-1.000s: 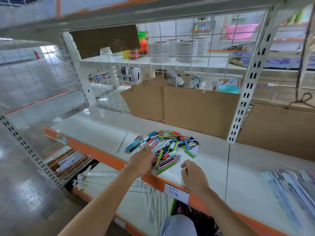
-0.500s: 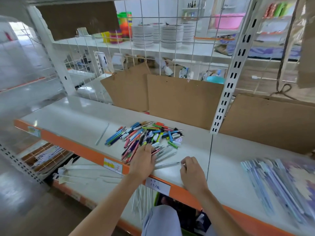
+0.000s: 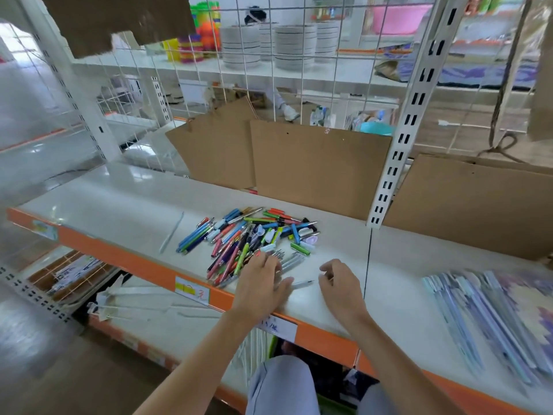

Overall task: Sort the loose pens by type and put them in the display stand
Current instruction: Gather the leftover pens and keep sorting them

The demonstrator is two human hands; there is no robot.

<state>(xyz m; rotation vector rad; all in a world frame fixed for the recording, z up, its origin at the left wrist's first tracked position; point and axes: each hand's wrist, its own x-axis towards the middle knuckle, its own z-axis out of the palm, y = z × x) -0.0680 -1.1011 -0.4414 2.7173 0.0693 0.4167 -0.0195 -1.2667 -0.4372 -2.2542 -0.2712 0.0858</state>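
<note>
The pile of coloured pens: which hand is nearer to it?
Left. The left hand rests at the near edge of the pile of coloured pens, fingers touching it; the right hand sits apart, to the pile's right.

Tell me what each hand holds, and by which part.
The right hand pinches a clear pen at its right end. The left hand lies flat on the pen pile, holding nothing.
</note>
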